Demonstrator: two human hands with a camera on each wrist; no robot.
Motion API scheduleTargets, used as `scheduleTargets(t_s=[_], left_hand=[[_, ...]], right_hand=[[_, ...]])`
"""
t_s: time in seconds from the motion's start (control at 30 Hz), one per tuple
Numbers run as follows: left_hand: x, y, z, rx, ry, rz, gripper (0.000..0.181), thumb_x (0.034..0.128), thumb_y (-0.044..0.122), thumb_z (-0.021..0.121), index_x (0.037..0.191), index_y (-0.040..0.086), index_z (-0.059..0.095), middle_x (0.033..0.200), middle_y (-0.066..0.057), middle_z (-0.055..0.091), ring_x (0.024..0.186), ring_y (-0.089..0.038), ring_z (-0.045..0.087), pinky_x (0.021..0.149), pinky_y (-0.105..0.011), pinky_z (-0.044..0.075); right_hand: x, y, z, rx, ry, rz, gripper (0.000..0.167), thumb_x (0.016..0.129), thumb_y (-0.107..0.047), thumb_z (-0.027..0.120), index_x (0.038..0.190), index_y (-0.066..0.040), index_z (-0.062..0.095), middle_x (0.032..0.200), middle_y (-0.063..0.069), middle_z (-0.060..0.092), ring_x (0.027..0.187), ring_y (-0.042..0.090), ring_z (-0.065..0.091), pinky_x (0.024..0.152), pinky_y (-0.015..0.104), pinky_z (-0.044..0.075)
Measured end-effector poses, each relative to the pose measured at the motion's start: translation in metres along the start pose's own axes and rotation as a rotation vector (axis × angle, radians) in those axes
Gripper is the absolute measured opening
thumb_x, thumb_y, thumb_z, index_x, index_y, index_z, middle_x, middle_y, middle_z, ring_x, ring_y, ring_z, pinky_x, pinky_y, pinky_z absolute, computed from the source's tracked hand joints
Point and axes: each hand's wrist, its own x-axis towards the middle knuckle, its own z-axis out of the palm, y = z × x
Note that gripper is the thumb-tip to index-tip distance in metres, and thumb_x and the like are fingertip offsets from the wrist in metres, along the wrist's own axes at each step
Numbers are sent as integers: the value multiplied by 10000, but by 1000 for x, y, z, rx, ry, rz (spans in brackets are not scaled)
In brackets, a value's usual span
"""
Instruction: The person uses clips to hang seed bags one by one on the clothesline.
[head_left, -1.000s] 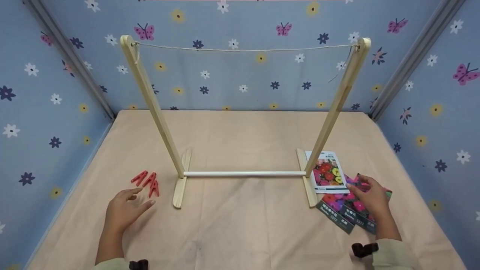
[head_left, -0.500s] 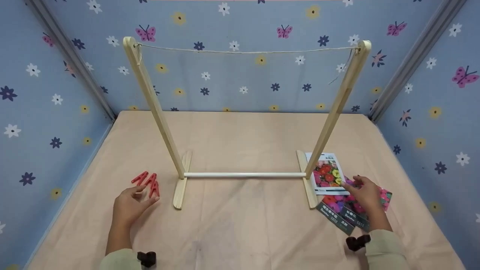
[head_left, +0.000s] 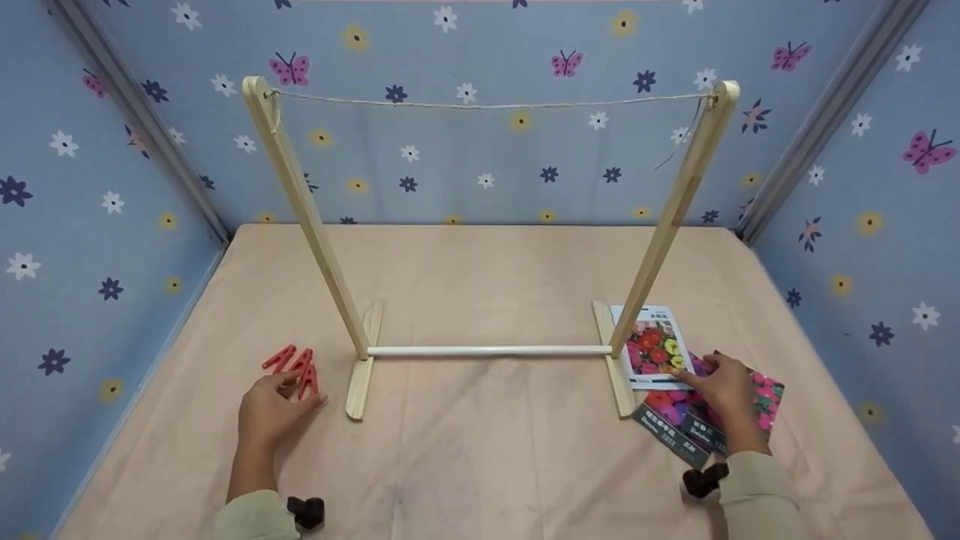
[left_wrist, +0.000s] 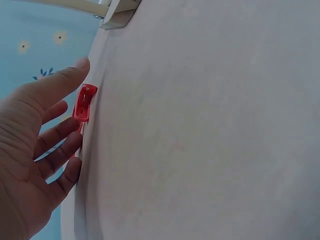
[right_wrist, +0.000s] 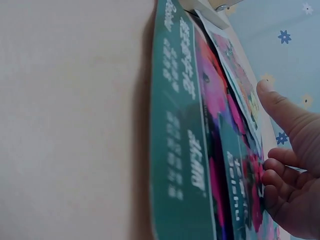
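Several red clips [head_left: 303, 364] lie on the cloth at the left. My left hand [head_left: 271, 411] is right at them, thumb and fingers apart; the left wrist view has one red clip [left_wrist: 84, 102] beyond the gap between thumb and fingers of the hand [left_wrist: 42, 130]. Flower-picture packets [head_left: 675, 439] lie overlapped at the right, a white-bordered packet [head_left: 654, 349] on top near the stand's foot. Over them is my right hand [head_left: 724, 394], its thumb at the white packet's lower corner. In the right wrist view the hand [right_wrist: 295, 165] is beside the packets [right_wrist: 175, 150], holding none.
Between them stands a wooden frame with a left post [head_left: 307, 217], a right post [head_left: 675, 214], a white bar [head_left: 487, 351] low down and a string [head_left: 487, 106] across the top. A flowered wall [head_left: 480, 161] is behind the cloth-covered table [head_left: 465, 277].
My left hand has moved right and closer to the red clips. My right hand has shifted left across the packets, its thumb now over the white one's corner. The clips and packets look unmoved.
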Motion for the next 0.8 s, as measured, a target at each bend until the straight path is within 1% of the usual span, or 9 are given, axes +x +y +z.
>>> scheduleTargets(t_s=[0.17, 0.33, 0.4, 0.5, 0.63, 0.8], left_hand=[[1, 0, 2, -8, 8, 4, 779, 758, 394, 838, 1346, -21, 541, 1250, -228, 553, 1126, -354, 529, 999, -515, 439], [1, -2, 3, 4, 29, 55, 719, 763, 343, 842, 1297, -54, 569, 1238, -248, 570, 1121, -369, 554, 994, -517, 441], [1, -2, 4, 13, 35, 72, 697, 764, 325, 843, 1280, -62, 578, 1227, -252, 577, 1106, -369, 561, 985, -516, 445], [2, -3, 5, 19, 33, 70, 666, 771, 301, 840, 1268, -61, 585, 1214, -247, 581, 1092, -362, 559, 979, -514, 450], [1, -3, 5, 13, 31, 62, 644, 776, 281, 838, 1262, -60, 587, 1216, -248, 576, 1100, -365, 554, 980, -516, 449], [1, -2, 6, 14, 32, 55, 610, 789, 253, 826, 1258, -61, 594, 1163, -229, 601, 1047, -346, 569, 939, -503, 478]], right_hand=[[0, -1, 5, 25, 7, -36, 887, 796, -480, 781, 1340, 147, 470, 1316, 347, 499, 1146, 438, 537, 1009, 555, 428], [0, 0, 9, 26, 20, -89, 848, 789, -458, 796, 1334, 121, 503, 1311, 321, 520, 1168, 425, 525, 1025, 553, 412], [1, 1, 10, 27, 20, -106, 808, 795, -421, 803, 1336, 104, 514, 1311, 305, 531, 1180, 417, 520, 1037, 546, 402], [2, 1, 11, 44, 9, -111, 774, 798, -370, 813, 1339, 96, 516, 1306, 298, 538, 1178, 410, 521, 1044, 544, 395], [2, -1, 12, 96, -12, -70, 743, 809, -302, 815, 1364, 78, 501, 1332, 295, 517, 1200, 400, 502, 1065, 543, 373], [2, -6, 12, 196, -42, 36, 743, 812, -223, 815, 1409, 43, 463, 1388, 284, 469, 1235, 386, 464, 1091, 538, 341]])
